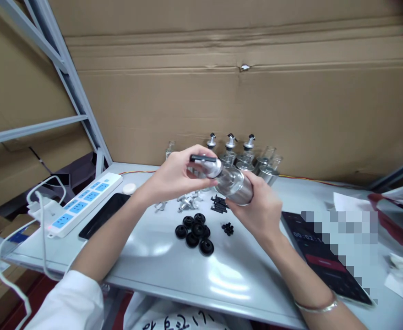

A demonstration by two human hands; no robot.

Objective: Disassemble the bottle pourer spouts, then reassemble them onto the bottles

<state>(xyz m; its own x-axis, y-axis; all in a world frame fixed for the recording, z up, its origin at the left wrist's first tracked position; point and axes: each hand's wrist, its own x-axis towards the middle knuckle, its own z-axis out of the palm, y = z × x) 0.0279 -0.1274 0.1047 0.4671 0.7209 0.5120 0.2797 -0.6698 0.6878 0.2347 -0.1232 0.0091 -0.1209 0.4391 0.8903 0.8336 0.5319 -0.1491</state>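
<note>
A glass oil bottle with a metal-clad lower part is held tilted above the table, its neck pointing to the left. My right hand wraps round its lower part. At the neck, my left hand grips a silver pourer spout with a black flap on it; its fingers partly hide the joint. Below lie a cluster of round black stoppers, some tiny black pieces, thin black strips and loose silver spouts.
Behind my hands stand bottles with pourers and bottles with bare necks, against a cardboard wall. On the left are a power strip and a black phone. A tablet showing a timer lies right.
</note>
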